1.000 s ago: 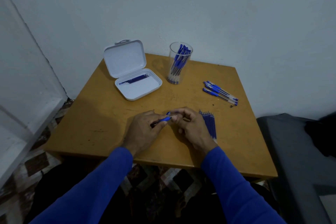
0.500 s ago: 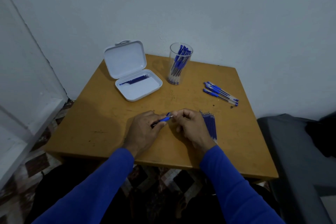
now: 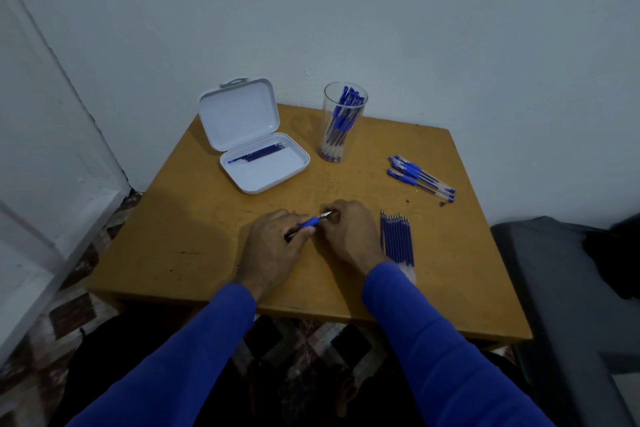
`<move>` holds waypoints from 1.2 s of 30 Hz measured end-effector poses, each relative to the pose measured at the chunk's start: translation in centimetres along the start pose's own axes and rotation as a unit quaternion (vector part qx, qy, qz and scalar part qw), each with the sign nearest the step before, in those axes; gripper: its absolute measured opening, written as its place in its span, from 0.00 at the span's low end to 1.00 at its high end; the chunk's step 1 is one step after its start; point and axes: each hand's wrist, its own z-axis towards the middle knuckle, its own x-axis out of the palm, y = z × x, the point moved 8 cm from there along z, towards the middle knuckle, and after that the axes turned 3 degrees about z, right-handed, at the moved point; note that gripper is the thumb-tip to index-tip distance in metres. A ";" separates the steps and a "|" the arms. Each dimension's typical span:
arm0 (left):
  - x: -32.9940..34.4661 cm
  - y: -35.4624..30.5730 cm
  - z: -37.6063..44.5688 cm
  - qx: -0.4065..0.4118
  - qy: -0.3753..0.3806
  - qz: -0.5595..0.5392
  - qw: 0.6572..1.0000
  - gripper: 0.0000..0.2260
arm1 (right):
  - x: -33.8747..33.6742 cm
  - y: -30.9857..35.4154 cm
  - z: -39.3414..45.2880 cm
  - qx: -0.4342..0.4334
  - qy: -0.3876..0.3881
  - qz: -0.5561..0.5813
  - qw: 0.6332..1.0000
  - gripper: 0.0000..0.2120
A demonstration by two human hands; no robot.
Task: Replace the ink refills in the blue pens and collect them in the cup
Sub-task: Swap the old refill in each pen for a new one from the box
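A blue pen (image 3: 310, 221) lies between both hands above the middle of the wooden table (image 3: 194, 236). My left hand (image 3: 273, 250) grips its barrel. My right hand (image 3: 349, 236) pinches its metal tip end. A row of blue refills (image 3: 397, 239) lies just right of my right hand. Three blue pens (image 3: 420, 177) rest at the table's right side. A clear cup (image 3: 343, 121) at the back holds several blue pens. An open white case (image 3: 256, 149) at the back left holds a few refills (image 3: 259, 153).
A white wall stands close behind the table. A white door frame (image 3: 52, 184) is at the left. A dark grey seat (image 3: 568, 288) sits to the right of the table. Patterned floor shows below the front edge.
Both hands stayed over the table's middle on the pen. My right hand's fingers closed in on the tip end, and the pen's metal tip now shows.
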 end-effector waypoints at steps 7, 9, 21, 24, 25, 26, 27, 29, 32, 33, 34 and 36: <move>0.2 0.1 0.0 -0.001 0.008 0.015 1.000 0.10 | -0.6 -1.4 -0.7 0.064 -0.005 0.141 0.988 0.06; 0.1 0.1 0.0 -0.003 0.006 0.010 1.000 0.09 | -1.0 -2.1 -1.2 0.114 -0.022 0.273 0.955 0.04; 0.5 0.5 0.0 -0.001 0.009 0.006 1.000 0.09 | -1.0 -2.7 -3.2 0.102 -0.075 0.523 0.843 0.07; 0.5 0.5 0.0 -0.007 0.012 0.007 1.000 0.10 | -0.9 -2.7 -3.2 0.096 -0.086 0.520 0.845 0.06; 0.5 0.5 0.0 -0.006 0.012 0.007 1.000 0.10 | -1.0 -2.9 -3.2 0.098 -0.100 0.522 0.841 0.06; 0.5 0.4 0.0 -0.006 0.011 0.007 1.000 0.10 | -1.2 -3.1 -3.1 0.101 -0.115 0.525 0.837 0.06; 0.5 0.3 0.0 -0.005 0.011 0.006 1.000 0.10 | -1.3 -3.3 -3.1 0.102 -0.123 0.527 0.835 0.06; 0.5 0.3 0.0 -0.003 0.014 0.008 1.000 0.10 | -1.2 -3.2 -3.1 0.097 -0.113 0.527 0.837 0.07; 0.5 0.1 0.0 0.001 0.019 0.015 1.000 0.10 | -0.8 -2.5 -3.1 0.086 -0.074 0.515 0.849 0.07; 0.4 0.0 0.0 0.002 0.020 0.015 1.000 0.10 | -0.7 -2.3 -3.1 0.086 -0.065 0.512 0.852 0.07; 0.4 0.0 0.0 0.000 0.021 0.014 1.000 0.10 | -0.5 -2.2 -3.1 0.085 -0.056 0.509 0.855 0.08; 0.4 0.1 0.0 -0.003 0.021 0.011 1.000 0.10 | -0.3 -1.9 -3.1 0.080 -0.042 0.502 0.860 0.07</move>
